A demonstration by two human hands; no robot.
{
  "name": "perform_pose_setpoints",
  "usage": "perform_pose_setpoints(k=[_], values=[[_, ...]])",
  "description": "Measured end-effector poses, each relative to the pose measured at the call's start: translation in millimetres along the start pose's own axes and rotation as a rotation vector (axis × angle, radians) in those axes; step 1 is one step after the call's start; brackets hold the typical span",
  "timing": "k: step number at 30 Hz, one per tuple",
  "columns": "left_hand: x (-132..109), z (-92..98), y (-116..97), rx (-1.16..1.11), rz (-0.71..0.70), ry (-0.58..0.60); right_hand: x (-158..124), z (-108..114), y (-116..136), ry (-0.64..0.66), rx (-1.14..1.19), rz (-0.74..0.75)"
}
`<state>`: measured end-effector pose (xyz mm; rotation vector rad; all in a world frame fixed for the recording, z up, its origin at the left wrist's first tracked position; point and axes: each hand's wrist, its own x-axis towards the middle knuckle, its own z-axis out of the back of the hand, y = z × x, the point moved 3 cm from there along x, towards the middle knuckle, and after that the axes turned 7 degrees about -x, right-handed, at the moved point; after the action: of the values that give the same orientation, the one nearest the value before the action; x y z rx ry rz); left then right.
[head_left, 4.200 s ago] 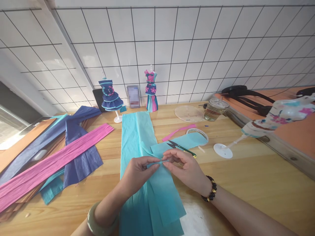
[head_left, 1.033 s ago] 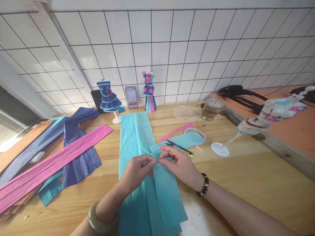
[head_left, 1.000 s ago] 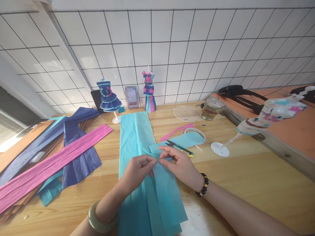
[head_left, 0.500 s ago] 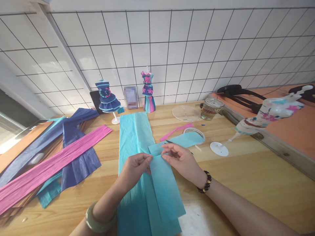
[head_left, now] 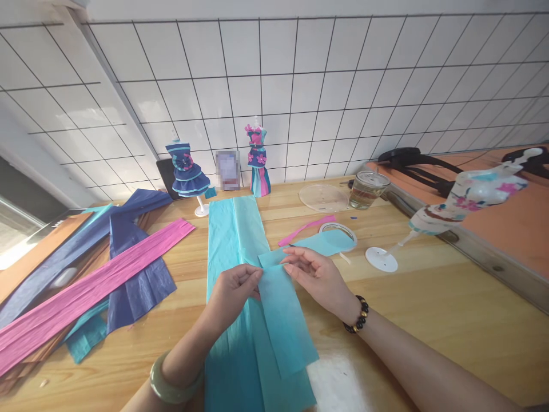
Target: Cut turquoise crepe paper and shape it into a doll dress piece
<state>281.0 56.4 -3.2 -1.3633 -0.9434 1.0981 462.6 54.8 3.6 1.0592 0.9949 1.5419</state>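
Note:
A small turquoise crepe paper piece hangs between my hands, its upper edge pinched at both corners. My left hand grips the left corner between thumb and fingers. At the right corner, my right hand pinches with thumb and forefinger, its other fingers curled loosely. A dark pointed tip shows by the right fingers; what it belongs to is hidden. Beneath lies a long folded turquoise crepe sheet. Another turquoise strip lies just beyond my right hand, over a roll of tape.
Blue and pink crepe strips are piled at the left. Two small dressed mannequins stand at the back. A lidded glass and a clear round disc sit back right. A third mannequin leans at the right.
Both hands have shifted slightly, and the small turquoise piece has risen a little, its lower edge now higher over the long sheet. The grip at both corners is unchanged.

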Motion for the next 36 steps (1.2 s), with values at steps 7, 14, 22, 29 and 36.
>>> perform_pose_setpoints(k=[7, 14, 22, 29, 36], values=[[-0.3, -3.5, -0.5, -0.042, 0.022, 0.046, 1.6, 2.6, 0.4, -0.043, -0.033, -0.022], [-0.6, -1.9, -4.2, -0.131, 0.060, 0.017, 2.0, 4.3, 0.1, -0.070, 0.019, -0.048], [-6.8, -14.0, 2.0, 0.055, 0.142, 0.243, 0.0, 0.8, 4.4, -0.052, 0.065, -0.033], [-2.1, -2.0, -4.4, -0.265, 0.129, 0.140, -1.6, 0.5, 7.8, 0.161, 0.191, -0.025], [1.8, 9.9, -9.4, -0.412, 0.057, -0.033, -9.8, -7.9, 13.2, 0.387, -0.050, 0.080]])
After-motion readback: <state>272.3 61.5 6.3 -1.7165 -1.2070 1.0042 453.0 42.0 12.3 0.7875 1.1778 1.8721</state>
